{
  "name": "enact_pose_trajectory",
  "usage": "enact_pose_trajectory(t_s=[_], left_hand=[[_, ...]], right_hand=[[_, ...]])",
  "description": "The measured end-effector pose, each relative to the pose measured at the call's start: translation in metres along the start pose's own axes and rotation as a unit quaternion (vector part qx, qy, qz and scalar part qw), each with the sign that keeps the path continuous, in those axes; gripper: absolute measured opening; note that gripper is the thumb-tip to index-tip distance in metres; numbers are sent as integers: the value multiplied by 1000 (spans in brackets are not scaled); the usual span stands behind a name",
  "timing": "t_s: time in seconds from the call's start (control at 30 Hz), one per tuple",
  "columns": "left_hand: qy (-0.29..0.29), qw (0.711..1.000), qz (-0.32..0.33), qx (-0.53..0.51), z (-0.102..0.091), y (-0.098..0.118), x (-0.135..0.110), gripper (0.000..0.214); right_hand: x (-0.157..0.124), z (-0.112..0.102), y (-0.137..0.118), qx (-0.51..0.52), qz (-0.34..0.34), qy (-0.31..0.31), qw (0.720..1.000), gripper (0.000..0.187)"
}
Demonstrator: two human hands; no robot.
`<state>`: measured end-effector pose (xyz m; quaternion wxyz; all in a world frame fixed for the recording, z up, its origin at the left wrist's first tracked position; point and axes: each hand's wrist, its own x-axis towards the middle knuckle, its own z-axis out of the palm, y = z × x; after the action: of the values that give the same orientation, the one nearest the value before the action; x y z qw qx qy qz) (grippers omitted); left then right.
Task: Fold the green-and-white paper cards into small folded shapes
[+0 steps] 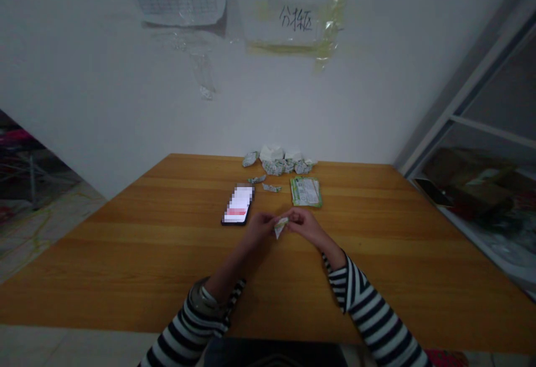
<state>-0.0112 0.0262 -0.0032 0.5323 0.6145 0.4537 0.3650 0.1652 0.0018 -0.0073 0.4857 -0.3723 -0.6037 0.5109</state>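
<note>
Between my two hands, over the middle of the wooden table, is a small folded piece of printed paper (281, 226), white with green and ending in a point at the bottom. My left hand (261, 226) pinches its left side. On its other side, my right hand (305, 224) has thumb and fingers closed on the upper right edge. A phone (238, 205) with a lit screen lies just beyond my left hand. Past my right hand rests a flat green-and-white printed packet (306, 191).
Crumpled printed paper pieces (274, 166) and white wads sit along the table's (138, 233) far edge, by the wall. Two small twisted strips (272, 187) lie nearer. Taped sheets (293, 20) hang on the wall. At right, a shelf (481, 188) holds boxes and a dark flat device.
</note>
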Motion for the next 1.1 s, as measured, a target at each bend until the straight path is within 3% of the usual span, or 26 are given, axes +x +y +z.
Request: enact_pose_trajectory(t_s=[0.1, 0.23, 0.3, 0.43, 0.57, 0.73, 0.9, 1.0, 1.1], left_hand=[[26, 997, 42, 57, 1, 1, -2, 34], [44, 991, 74, 99, 5, 4, -6, 29], [44, 992, 74, 90, 7, 6, -8, 29], [-10, 998, 52, 28, 11, 8, -9, 35], [21, 996, 88, -3, 12, 8, -8, 30], [-53, 992, 113, -14, 12, 8, -9, 37], [-87, 989, 112, -46, 9, 5, -6, 41], [-60, 995, 64, -42, 10, -3, -6, 56], [-57, 996, -13, -67, 12, -8, -8, 78]], right_hand=[[-1, 0, -5, 74, 42, -24, 996, 29], [0, 7, -2, 77, 56, 17, 995, 29], [0, 11, 0, 79, 42, 36, 995, 29], [1, 15, 5, 106, 30, 88, 990, 34], [1, 13, 10, 150, 77, 156, 973, 29], [0, 8, 7, 169, 86, 115, 975, 27], [-1, 3, -2, 125, 58, 20, 990, 36], [0, 0, -2, 99, 48, -12, 994, 38], [2, 1, 2, 69, 51, 16, 996, 30]])
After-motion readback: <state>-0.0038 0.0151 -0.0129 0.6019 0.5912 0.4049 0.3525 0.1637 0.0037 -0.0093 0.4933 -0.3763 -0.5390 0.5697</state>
